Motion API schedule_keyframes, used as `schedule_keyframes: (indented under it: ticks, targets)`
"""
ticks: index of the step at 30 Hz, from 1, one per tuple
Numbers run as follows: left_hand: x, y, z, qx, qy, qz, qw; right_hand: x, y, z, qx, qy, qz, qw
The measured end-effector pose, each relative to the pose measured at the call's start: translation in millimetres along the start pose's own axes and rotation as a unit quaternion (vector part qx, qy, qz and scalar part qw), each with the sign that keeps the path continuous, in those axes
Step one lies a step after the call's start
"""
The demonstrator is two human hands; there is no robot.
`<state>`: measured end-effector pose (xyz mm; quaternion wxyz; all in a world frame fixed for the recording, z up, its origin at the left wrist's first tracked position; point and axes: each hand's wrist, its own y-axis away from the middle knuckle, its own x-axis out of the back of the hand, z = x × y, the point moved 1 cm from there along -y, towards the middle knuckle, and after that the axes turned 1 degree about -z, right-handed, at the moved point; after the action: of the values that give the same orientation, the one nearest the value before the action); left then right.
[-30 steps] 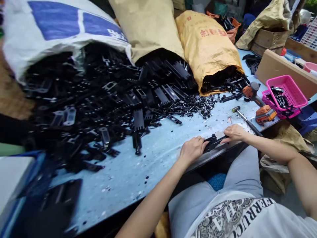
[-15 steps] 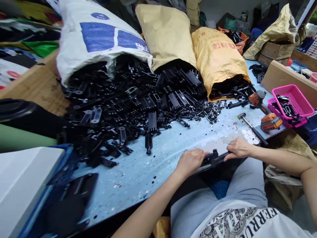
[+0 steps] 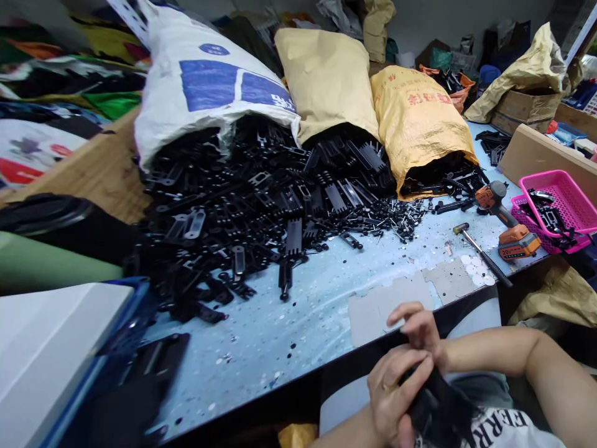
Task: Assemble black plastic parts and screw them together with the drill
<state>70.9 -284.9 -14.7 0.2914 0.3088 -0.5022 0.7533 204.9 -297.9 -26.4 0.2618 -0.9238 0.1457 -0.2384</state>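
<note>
Below the table's front edge, over my lap, both hands hold a black plastic part [image 3: 438,404]. My left hand [image 3: 396,392] wraps its fingers round the part from the left. My right hand [image 3: 420,333] pinches its upper end, fingers bent. Much of the part is hidden by my hands. On the light blue table [image 3: 280,330], a patch of grey cardboard [image 3: 387,308] lies just ahead of my hands.
A big heap of black plastic parts [image 3: 261,199] spills from a white-and-blue sack [image 3: 205,87] and two tan sacks [image 3: 410,118]. At the right lie a cordless drill [image 3: 506,221], a hammer [image 3: 480,252] and pink baskets [image 3: 557,208]. A blue crate [image 3: 116,336] stands at left.
Both hands lifted the black part off the table's front edge and drew it back toward my lap. The view swung right and down.
</note>
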Motion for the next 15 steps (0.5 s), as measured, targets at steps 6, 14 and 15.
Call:
schedule_keyframes:
  ticks: [6, 14, 15]
  targets:
    - [-9.7, -49.6, -75.9, 0.053, -0.117, -0.04, 0.991, 31.1, -116.1, 74.5, 0.081, 0.132, -0.113, 0.981]
    - [-29.4, -120.0, -170.9, 0.152, -0.206, -0.186, 0.949, 72.7, -291.0, 167.8, -0.138, 0.483, -0.116, 0.857]
    - [-28.2, -126.0, -173.5, 0.148, -0.209, -0.163, 0.953, 69.3, -300.9, 173.5, -0.165, 0.48, -0.106, 0.855]
